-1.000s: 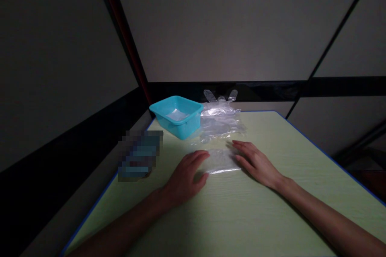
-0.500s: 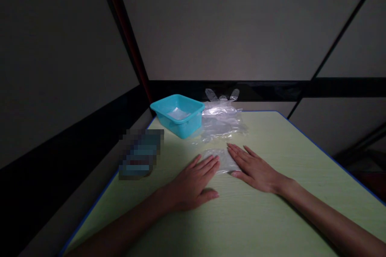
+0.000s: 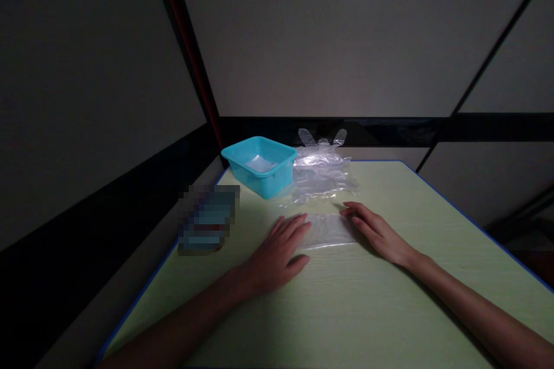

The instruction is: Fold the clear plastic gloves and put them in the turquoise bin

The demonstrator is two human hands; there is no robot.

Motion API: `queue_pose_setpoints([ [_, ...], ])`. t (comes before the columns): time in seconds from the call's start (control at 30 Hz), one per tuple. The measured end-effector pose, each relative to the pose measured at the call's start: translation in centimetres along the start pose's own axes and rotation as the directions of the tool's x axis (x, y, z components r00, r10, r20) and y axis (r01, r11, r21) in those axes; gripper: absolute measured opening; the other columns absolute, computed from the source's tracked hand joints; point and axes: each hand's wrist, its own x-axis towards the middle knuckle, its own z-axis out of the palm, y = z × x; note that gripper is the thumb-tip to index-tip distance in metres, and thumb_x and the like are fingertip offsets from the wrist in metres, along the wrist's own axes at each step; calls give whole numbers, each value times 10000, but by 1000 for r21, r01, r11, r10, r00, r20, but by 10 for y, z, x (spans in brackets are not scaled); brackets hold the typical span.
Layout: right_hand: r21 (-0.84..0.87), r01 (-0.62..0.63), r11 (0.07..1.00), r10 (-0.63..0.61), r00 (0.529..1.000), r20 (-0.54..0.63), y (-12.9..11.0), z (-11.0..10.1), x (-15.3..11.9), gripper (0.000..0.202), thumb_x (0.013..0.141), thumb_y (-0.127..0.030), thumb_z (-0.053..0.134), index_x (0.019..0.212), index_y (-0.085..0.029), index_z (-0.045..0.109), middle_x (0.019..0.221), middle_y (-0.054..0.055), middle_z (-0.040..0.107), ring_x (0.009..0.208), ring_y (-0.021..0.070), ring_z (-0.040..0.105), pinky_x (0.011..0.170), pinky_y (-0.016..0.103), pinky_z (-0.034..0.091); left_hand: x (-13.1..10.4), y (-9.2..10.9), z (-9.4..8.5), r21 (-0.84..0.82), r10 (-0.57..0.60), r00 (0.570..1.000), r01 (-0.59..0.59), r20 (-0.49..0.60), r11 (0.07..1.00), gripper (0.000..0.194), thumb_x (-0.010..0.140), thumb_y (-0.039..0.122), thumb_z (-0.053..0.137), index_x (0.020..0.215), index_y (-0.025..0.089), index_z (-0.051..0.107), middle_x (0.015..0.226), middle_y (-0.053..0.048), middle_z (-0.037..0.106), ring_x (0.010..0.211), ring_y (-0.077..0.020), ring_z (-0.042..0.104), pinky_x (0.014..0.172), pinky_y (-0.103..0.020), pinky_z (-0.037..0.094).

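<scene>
A flat, folded piece of clear plastic film (image 3: 329,232) lies on the table between my two hands; it looks like the plastic of the gloves behind it. My left hand (image 3: 283,253) is open, its fingertips resting at the film's left edge. At the right end, my right hand (image 3: 381,236) is open with loosely bent fingers over the film's edge, the palm tipped sideways. Beyond them lies a loose pile of clear disposable plastic gloves (image 3: 322,170), with some glove fingers sticking up at the back.
A turquoise plastic basket (image 3: 270,181) stands at the back left, with something whitish inside. A pixelated, unreadable object (image 3: 210,219) lies near the left edge. The pale green table (image 3: 346,311) has a blue rim, and walls rise behind it and to the left.
My right hand has lifted and turned from lying flat on the film, shifting slightly right. My left hand has eased back a little, showing more of the film. The view has shifted slightly.
</scene>
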Motion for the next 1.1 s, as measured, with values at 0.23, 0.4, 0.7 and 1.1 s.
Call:
queue_pose_setpoints([
  [0.23, 29, -46, 999, 47, 999, -15, -6, -6, -1, 263, 861, -272, 313, 1075, -173, 429, 820, 44, 590, 770, 190, 558, 725, 348, 432, 2, 0, 1, 30, -25, 995, 28, -98, 999, 495, 736, 133, 466, 1220, 181, 376, 1295, -86, 399, 1209, -211, 326, 1046, -430, 160],
  [0.4, 196, -60, 979, 36, 992, 123, -13, -7, -5, 199, 874, -269, 315, 1011, -184, 430, 754, 23, 594, 710, 168, 557, 672, 319, 427, 3, -12, 2, 131, -131, 963, 165, -234, 977, 469, 706, 56, 412, 1160, 172, 423, 1219, -92, 466, 1162, -225, 382, 1034, -478, 164],
  [0.7, 269, -3, 963, -59, 974, 220, -28, -1, -12, 145, 849, -248, 372, 832, -184, 501, 706, 13, 544, 646, 137, 507, 569, 261, 411, 1, -5, -3, 24, 26, 961, -21, -274, 1000, 551, 755, 83, 395, 1284, 167, 264, 1384, -108, 226, 1268, -231, 216, 1031, -413, 236],
  [1.1, -59, 496, 866, -457, 835, 307, -21, -12, -16, 281, 775, -131, 361, 760, -198, 634, 679, 15, 448, 692, 152, 476, 708, 342, 349, 0, 24, -11, -86, 292, 916, -279, 274, 956, 708, 799, 455, 479, 1365, 191, 146, 1418, -78, 164, 1296, -233, 146, 1057, -390, 85],
])
